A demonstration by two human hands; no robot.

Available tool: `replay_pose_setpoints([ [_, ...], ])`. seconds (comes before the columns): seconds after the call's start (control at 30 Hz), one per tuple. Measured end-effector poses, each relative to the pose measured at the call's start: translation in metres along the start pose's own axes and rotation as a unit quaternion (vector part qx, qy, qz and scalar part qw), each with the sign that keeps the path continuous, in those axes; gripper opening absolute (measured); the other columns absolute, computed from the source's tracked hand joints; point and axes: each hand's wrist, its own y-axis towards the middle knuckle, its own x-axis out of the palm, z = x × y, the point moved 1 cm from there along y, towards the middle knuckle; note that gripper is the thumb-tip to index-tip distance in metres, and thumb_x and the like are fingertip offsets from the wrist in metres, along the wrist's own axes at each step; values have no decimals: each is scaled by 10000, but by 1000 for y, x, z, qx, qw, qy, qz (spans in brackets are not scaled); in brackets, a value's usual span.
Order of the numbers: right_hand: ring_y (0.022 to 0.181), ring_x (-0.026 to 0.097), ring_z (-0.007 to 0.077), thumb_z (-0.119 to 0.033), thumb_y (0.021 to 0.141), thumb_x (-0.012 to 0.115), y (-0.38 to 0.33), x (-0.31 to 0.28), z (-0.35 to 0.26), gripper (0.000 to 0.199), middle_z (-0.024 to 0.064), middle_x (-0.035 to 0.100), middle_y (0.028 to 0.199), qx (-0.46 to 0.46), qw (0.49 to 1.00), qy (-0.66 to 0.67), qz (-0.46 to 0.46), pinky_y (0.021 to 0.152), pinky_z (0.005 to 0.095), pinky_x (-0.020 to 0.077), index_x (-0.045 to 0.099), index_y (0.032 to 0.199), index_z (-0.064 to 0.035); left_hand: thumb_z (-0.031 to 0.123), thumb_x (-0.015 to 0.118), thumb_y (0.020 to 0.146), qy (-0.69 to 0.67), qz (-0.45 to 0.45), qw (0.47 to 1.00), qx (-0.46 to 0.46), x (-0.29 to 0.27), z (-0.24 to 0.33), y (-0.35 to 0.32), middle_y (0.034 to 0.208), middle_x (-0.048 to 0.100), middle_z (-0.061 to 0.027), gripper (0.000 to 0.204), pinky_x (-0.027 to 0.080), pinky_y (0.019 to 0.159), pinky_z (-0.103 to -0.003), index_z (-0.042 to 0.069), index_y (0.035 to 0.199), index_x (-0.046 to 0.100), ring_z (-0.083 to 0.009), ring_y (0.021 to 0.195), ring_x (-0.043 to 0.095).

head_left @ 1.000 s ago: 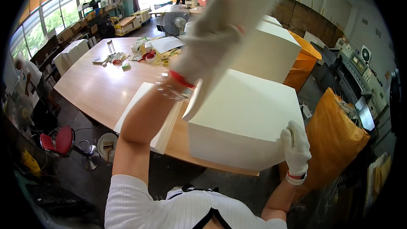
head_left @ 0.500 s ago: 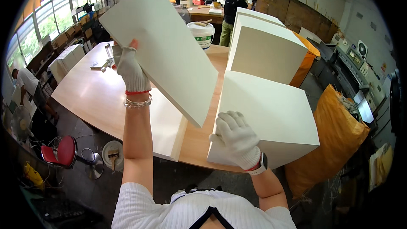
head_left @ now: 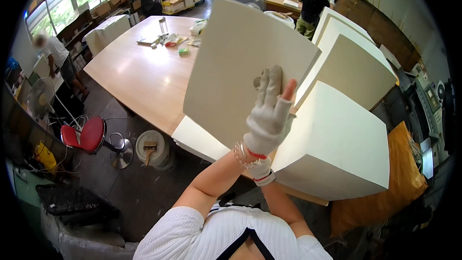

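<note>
A large white panel (head_left: 226, 72) stands tilted in front of me, above the table. My left hand (head_left: 269, 110), in a white knitted glove with one bare fingertip, lies against its face with fingers stretched out. Close below and behind it is my right hand (head_left: 262, 169), also gloved; its fingers are mostly hidden by the left hand. Another white piece (head_left: 197, 139) lies flat on the table under the panel. To the right sits a big white box (head_left: 337, 135), with more white boxes (head_left: 356, 72) behind it.
The wooden table (head_left: 139, 77) holds small items and a clear jar (head_left: 163, 25) at its far side. An orange sack (head_left: 385, 183) stands at right. On the floor at left are a red stool (head_left: 91, 135) and a bucket (head_left: 153, 147) with a brush. Other people work farther off.
My left hand has moved right, from the panel's left edge onto its face. The panel has turned more upright. My right hand has left the box top and come in behind the left.
</note>
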Motion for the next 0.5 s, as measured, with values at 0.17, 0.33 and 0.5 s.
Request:
replay_pose_setpoints([
  [0.17,1139,577,204,-129,930,670,3,15,39,616,108,578,1284,206,965,5,160,965,331,481,366,1451,-3,62,679,847,-165,-264,930,-196,5,-152,-96,1406,517,-221,558,406,1106,-440,37,1382,523,-382,1300,502],
  [0.33,1106,617,316,-303,868,763,-5,0,67,813,216,620,1247,295,925,-196,136,957,383,484,329,1465,37,113,669,849,126,-364,872,-301,-114,-275,-196,1353,583,-179,430,451,1049,-400,57,1272,614,-339,1245,551],
  [0.5,1137,578,476,-450,807,780,-49,8,37,862,352,458,1348,168,893,-417,-36,993,478,474,393,1453,-30,59,693,847,-2,-405,839,-364,-154,-280,-217,1447,522,-167,462,431,1075,-350,40,1300,606,-302,1319,510],
])
